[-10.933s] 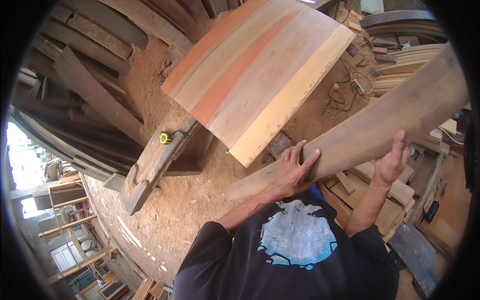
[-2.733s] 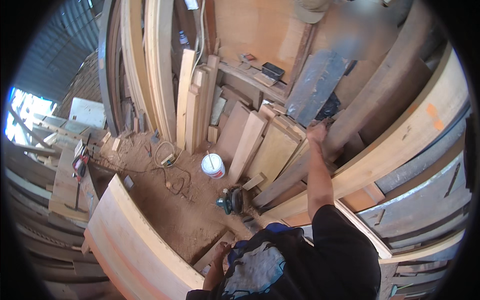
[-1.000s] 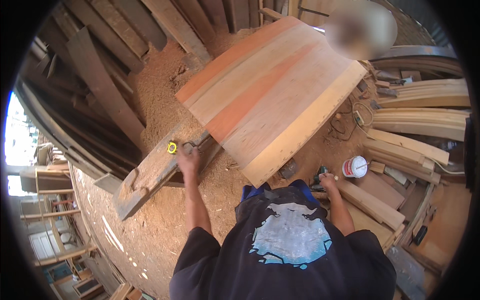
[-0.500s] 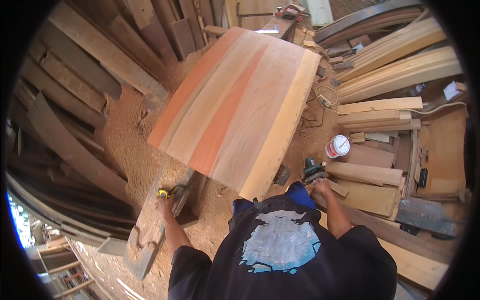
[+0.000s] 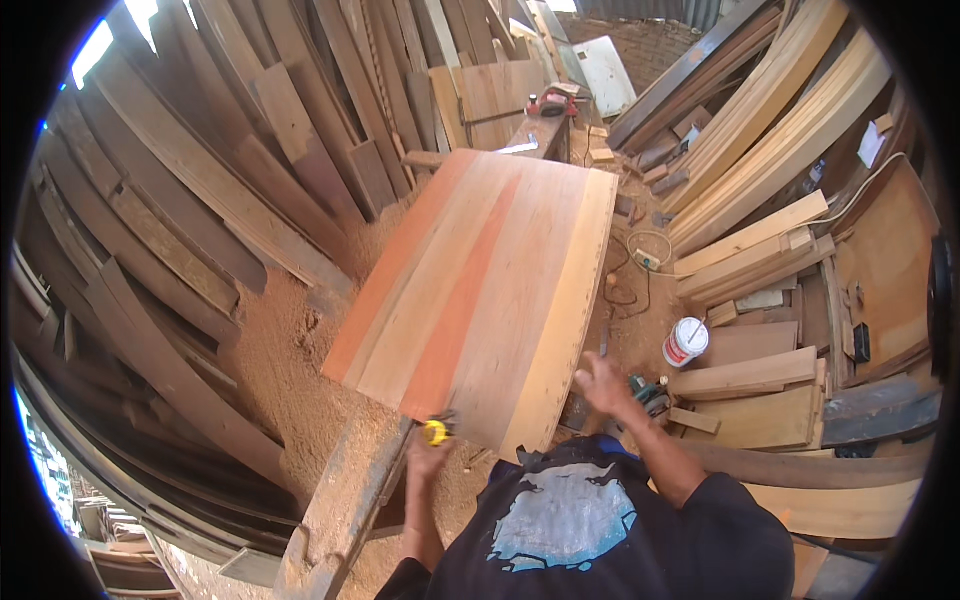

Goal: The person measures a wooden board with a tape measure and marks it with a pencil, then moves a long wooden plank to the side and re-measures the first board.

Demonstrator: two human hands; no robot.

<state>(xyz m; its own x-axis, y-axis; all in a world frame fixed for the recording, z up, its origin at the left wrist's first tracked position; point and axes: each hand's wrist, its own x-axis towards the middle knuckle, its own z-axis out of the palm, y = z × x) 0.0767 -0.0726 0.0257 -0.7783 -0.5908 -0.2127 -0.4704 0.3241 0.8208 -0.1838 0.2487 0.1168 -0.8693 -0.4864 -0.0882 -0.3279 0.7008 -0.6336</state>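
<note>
A wide wooden panel (image 5: 480,290), glued up from orange, reddish and pale boards, lies raised in front of me. My left hand (image 5: 428,457) is closed around a yellow and black tape measure (image 5: 435,432), which sits at the panel's near edge, toward its left part. Over by the pale right edge of the panel is my right hand (image 5: 600,385), its fingers apart and nothing visible in it. Just right of that hand, a green power tool (image 5: 648,393) rests low among the boards.
A white paint bucket (image 5: 686,342) stands at the right, near a coiled cord (image 5: 648,258). Stacked light planks (image 5: 780,130) fill the right side. Dark boards (image 5: 200,190) lean at the left. A red power planer (image 5: 552,101) sits on the far bench. Sawdust (image 5: 285,350) covers the ground.
My left hand has carried the tape measure rightward from above the sawdust-covered plank to the panel's near edge. The right hand has moved from beside the green tool to the panel's right edge.
</note>
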